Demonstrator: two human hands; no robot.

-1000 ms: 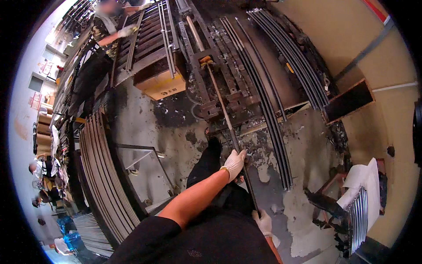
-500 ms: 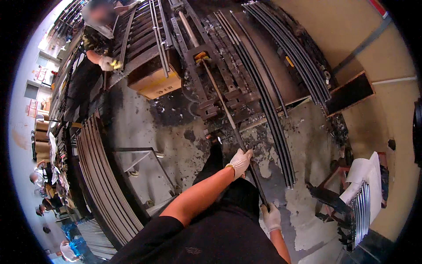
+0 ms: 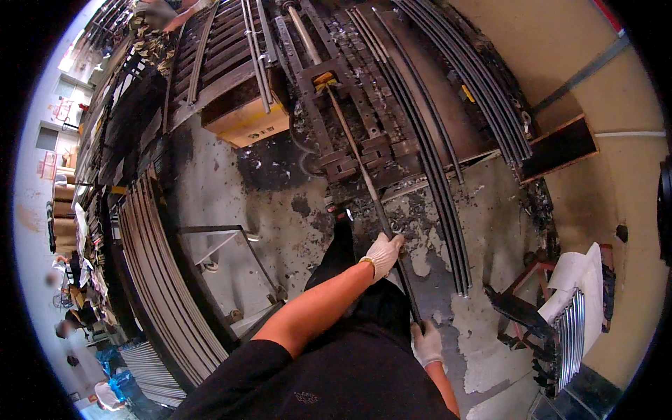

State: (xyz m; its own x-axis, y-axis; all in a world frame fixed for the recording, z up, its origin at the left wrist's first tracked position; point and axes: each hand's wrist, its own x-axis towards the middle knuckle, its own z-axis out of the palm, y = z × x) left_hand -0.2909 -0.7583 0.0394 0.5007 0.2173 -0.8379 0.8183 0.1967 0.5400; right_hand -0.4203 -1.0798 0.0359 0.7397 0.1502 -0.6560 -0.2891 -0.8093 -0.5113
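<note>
A long dark metal rod [image 3: 369, 183] slopes from a greasy machine bed [image 3: 336, 133] down toward my body. Its far end sits at a yellow piece [image 3: 325, 81] in the machine. My left hand [image 3: 384, 255], in a white work glove, is wrapped round the rod's middle. Near the rod's lower end, my right hand [image 3: 427, 341], also gloved, grips it beside my right hip. Several dark rods [image 3: 435, 199] lie side by side just right of the machine, their ends sticking out over its edge.
More dark rods [image 3: 476, 91] rest on the bench at far right. A cardboard box [image 3: 248, 124] stands left of the machine. Long grey bars [image 3: 157, 259] fill a rack at left. Shiny rods [image 3: 568, 343] lie on a stand at lower right. Another person [image 3: 154, 35] is at upper left.
The person at upper left has shifted up, and their gloved hand has left the rods there. My view has tilted slightly; both my hands keep their grip on the rod.
</note>
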